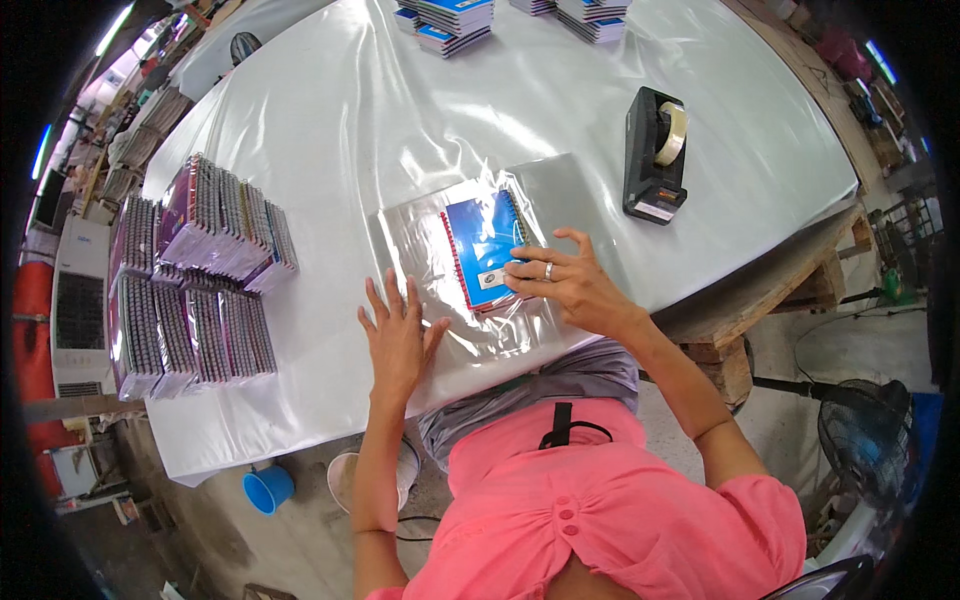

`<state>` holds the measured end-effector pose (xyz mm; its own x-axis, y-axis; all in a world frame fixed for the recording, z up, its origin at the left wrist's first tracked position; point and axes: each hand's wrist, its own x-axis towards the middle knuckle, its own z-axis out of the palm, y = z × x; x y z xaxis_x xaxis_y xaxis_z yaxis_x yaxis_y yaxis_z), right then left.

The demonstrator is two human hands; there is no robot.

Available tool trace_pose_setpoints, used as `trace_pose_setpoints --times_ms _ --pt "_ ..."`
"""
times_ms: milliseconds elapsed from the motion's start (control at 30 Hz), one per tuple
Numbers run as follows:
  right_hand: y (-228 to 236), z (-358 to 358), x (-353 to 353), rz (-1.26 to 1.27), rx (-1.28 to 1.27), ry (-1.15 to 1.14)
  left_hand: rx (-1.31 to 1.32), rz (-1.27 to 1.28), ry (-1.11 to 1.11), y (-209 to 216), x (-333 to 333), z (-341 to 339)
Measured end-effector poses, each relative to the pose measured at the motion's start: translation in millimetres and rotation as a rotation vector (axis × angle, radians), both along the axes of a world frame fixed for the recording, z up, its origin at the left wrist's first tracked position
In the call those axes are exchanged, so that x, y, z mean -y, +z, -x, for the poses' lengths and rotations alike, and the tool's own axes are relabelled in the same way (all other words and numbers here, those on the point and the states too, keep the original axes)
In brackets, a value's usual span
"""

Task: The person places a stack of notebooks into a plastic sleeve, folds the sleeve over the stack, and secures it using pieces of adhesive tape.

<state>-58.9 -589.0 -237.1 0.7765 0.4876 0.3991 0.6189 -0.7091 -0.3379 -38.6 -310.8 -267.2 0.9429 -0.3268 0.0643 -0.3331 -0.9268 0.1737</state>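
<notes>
A small stack of spiral notebooks (482,240) with a blue cover on top lies in front of me, red wire binding along its left side and dark binding at the right. Beneath it spreads a clear plastic sheet (408,228). My right hand (572,282) rests at the stack's lower right, its fingertips on the blue cover near a white label; a ring is on one finger. Flat on the plastic, left of the stack, lies my left hand (398,335), fingers spread and holding nothing.
A black tape dispenser (652,155) with a clear roll stands at the right. Wrapped spiral notebooks (205,280) are piled at the left. More blue-covered stacks (447,22) sit at the far edge. Below the table are a blue bucket (268,490) and a black fan (865,440).
</notes>
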Motion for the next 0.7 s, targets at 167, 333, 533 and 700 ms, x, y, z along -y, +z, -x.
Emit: trace_pose_setpoints --times_ms 167,333,533,700 --pt "13.2 -0.9 -7.9 0.047 0.015 0.012 0.233 -0.234 -0.128 -5.0 8.4 3.0" --pt "18.7 1.3 -17.5 0.053 -0.022 0.032 -0.241 0.393 0.182 23.9 24.9 25.9" --pt "24.8 -13.1 -33.7 -0.195 -0.242 0.037 -0.130 1.270 0.464 23.9 16.8 59.7" --pt "30.4 -29.9 -56.9 -0.224 -0.514 -0.017 0.038 1.310 -0.006 20.9 69.0 76.4"
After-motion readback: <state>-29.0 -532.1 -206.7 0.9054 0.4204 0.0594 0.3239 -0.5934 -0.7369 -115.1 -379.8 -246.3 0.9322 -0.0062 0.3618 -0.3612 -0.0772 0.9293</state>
